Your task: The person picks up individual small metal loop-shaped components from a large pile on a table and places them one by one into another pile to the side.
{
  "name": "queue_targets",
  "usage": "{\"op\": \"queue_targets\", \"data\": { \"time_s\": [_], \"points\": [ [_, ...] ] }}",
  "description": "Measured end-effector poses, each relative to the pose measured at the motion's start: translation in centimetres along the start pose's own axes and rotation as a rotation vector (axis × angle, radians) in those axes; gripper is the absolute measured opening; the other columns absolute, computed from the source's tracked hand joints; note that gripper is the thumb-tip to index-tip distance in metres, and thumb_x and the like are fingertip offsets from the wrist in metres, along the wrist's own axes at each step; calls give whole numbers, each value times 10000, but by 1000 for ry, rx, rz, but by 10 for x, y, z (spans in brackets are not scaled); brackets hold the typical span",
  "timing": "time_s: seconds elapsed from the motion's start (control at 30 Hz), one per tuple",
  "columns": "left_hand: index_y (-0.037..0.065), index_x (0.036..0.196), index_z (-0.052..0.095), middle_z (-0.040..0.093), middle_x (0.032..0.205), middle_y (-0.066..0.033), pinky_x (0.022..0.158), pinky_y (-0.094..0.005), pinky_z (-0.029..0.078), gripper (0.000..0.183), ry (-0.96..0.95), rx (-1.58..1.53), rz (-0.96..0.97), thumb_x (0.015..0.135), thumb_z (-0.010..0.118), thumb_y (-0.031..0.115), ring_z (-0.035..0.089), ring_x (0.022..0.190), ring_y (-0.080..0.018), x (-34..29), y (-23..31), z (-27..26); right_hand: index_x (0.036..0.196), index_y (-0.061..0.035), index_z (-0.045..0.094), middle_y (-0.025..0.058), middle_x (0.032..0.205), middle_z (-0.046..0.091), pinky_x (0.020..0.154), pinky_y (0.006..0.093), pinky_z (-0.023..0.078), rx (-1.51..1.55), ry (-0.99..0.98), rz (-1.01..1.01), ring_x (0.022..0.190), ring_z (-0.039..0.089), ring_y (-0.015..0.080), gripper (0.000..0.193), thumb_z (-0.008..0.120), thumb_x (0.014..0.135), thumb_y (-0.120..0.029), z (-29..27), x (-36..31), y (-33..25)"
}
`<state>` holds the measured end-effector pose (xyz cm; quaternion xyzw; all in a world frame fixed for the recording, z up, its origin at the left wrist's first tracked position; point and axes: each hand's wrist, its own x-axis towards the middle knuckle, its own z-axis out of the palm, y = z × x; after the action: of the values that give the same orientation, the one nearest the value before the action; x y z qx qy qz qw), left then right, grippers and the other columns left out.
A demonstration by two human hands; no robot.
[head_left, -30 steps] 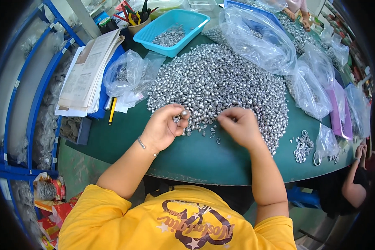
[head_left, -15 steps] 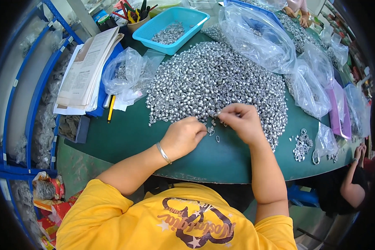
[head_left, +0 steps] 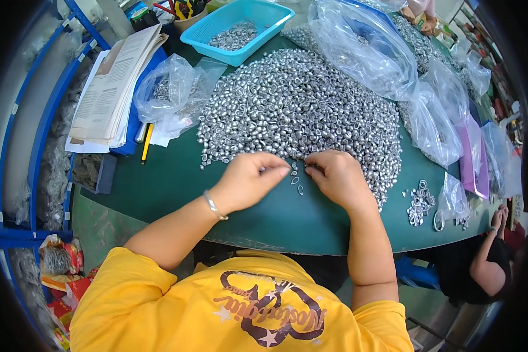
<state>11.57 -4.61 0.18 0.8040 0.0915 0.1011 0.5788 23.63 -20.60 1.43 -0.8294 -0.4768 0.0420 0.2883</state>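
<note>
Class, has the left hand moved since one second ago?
Yes: the left hand has moved mainly rightward, judged against the turquoise basket.

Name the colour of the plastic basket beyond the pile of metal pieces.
Turquoise blue; the plastic basket shows best in the head view.

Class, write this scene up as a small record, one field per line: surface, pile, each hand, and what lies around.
Surface: green table
Pile: small silvery pieces, many ring-shaped
Left hand: curled, close to the pile's near edge; grip unclear; bracelet on wrist
Right hand: curled, at the pile's near edge; grip unclear
Between hands: a few loose rings
Beyond pile: blue basket, clear bag
Left side: papers
Right side: purple tray
</note>
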Motion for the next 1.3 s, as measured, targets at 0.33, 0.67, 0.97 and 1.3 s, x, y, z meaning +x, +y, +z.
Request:
{"op": "queue_targets", "data": {
  "time_s": [0.33,0.67,0.97,1.3],
  "points": [
    [-7,795,617,513,654,0,482,-199,382,94,199,-93,-93,757,595,76,458,539,-81,3,3,-33,771,-11,583,21,637,562,486,166,356,1679,-91,310,555,472,43,59,607,727,-41,-30,6,22],
    [70,817,641,520,686,-84,575,-330,455,118,55,655,274,701,655,88,553,647,-258,-8,-1,-15,754,-62,636,111,743,616,641,389,468,-11,-120,89,713,586,304,113,645,691,-156,-6,-3,1],
    [69,825,642,514,686,-79,565,-322,454,136,-8,616,313,693,665,92,549,631,-251,-11,-2,-22,787,-42,625,123,727,602,602,348,468,-4,-104,-48,666,586,290,109,651,688,-77,0,-2,-4],
    [71,812,658,547,666,-68,551,-296,447,103,14,467,297,710,661,85,551,609,-221,-8,-4,-32,808,-4,554,50,598,506,369,190,242,1618,-102,314,423,348,50,72,515,806,-64,-6,6,13]
  ]
}}
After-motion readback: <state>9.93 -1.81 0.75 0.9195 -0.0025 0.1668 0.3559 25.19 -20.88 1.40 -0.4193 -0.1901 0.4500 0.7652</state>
